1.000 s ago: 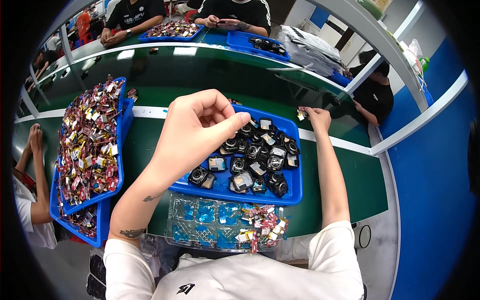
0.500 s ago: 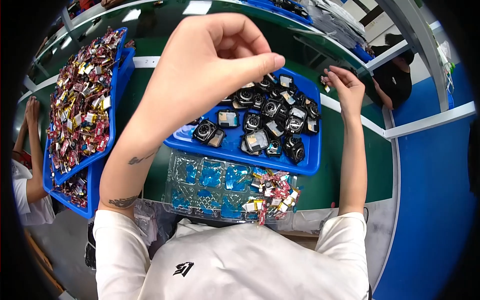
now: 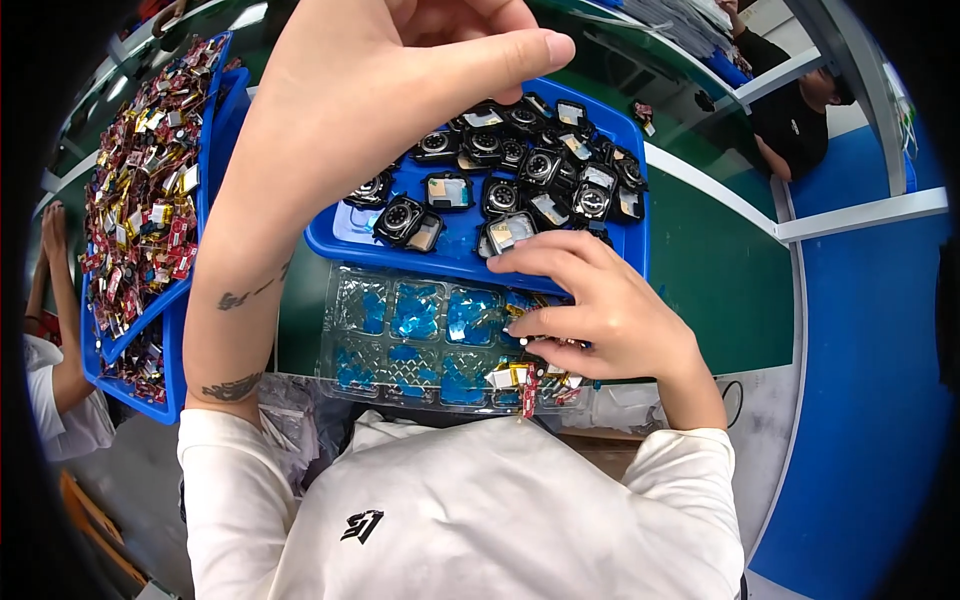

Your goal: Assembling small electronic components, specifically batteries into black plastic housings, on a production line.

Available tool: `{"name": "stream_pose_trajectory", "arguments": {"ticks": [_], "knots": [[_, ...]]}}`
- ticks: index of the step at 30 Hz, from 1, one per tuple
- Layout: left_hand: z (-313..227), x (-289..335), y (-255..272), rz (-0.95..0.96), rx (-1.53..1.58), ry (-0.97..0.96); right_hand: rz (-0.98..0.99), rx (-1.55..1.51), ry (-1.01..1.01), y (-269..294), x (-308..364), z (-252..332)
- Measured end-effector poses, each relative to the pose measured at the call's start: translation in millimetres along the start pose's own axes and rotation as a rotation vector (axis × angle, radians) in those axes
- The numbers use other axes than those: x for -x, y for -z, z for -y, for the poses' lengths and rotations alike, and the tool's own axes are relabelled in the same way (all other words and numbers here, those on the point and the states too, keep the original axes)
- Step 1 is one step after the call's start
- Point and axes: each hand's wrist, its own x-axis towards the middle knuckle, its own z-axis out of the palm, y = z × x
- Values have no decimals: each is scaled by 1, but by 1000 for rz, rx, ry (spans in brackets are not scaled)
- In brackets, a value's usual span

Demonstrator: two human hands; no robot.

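My left hand (image 3: 400,75) is raised high, cut off by the upper edge. Its fingers curl toward the outstretched thumb in a pinch; whatever they hold is hidden. My right hand (image 3: 610,310) reaches over a heap of small red circuit boards with battery cells (image 3: 530,380), its fingers apart and fingertips among the parts. That heap lies on the right end of a clear plastic tray (image 3: 440,345) with blue film pieces in its compartments. Beyond it, a blue bin (image 3: 420,258) holds several black smartwatch housings (image 3: 540,168), partly covered by my right index finger.
At the left, stacked blue bins (image 3: 190,330) hold a tall pile of boards (image 3: 150,200). A few boards (image 3: 643,115) lie on the green table (image 3: 720,290) past the bin. White rails (image 3: 860,215) frame the right side. Other people sit at left and far right.
My right hand has come back from the small boards beyond the bin's right corner to the heap on the clear tray. My left hand appears higher in view, still pinched.
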Motion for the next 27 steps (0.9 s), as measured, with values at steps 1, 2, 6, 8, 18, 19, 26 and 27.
{"name": "stream_pose_trajectory", "arguments": {"ticks": [1, 2, 6, 8, 18, 19, 26, 27], "knots": [[0, -2, 0, 39, 123, 6, 85, 50, -41, 1, 4, 5], [-2, 0, -2, 39, 125, 7, 171, 100, -82, 1, 7, 8], [-20, 4, -3, 30, -64, -9, 141, 229, -109, -4, 18, 8], [-13, 3, 0, 87, -28, 42, 138, 271, -151, -6, 17, 10], [-9, 1, 2, 169, 60, 43, -177, -495, -360, 21, 10, 2], [-8, 2, 1, 203, 56, 24, -304, -665, -407, 22, 7, 3], [-23, 9, -1, 178, 106, -32, -658, -927, -392, 55, -51, -4], [-24, 10, -1, 135, 90, -68, -698, -965, -331, 55, -59, -5]]}}
